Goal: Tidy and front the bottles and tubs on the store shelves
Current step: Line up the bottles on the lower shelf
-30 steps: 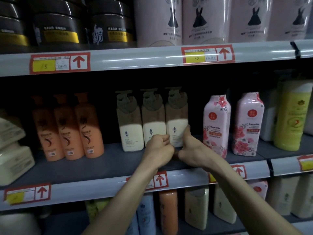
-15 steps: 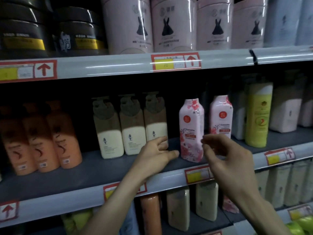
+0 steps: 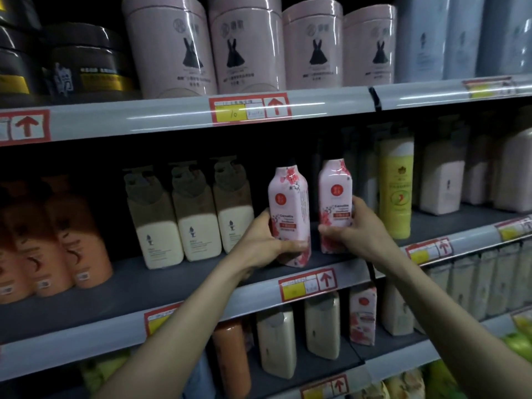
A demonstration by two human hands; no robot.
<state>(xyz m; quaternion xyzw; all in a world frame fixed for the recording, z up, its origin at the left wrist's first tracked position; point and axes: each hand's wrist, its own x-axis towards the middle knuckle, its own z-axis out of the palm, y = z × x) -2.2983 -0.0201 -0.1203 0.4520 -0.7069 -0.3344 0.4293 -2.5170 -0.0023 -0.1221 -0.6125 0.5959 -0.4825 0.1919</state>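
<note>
Two pink floral bottles stand side by side on the middle shelf (image 3: pixel 172 286). My left hand (image 3: pixel 263 240) grips the lower part of the left pink bottle (image 3: pixel 288 203), which sits near the shelf's front edge. My right hand (image 3: pixel 352 228) grips the right pink bottle (image 3: pixel 335 194), thumb across its front and fingers round its right side. To their left stand three cream-and-brown pump bottles (image 3: pixel 198 223) and orange bottles (image 3: pixel 77 240).
A yellow-green bottle (image 3: pixel 395 191) stands just right of my right hand, with pale bottles (image 3: pixel 440 182) beyond. Pink tubs (image 3: pixel 247 44) and dark jars (image 3: pixel 86 61) fill the top shelf. More bottles (image 3: pixel 322 326) line the shelf below. Red price tags (image 3: pixel 308 285) run along the shelf edges.
Both hands left the cream pump bottles and moved right. Each now grips a pink floral bottle; half a second ago they were open in front of the shelf.
</note>
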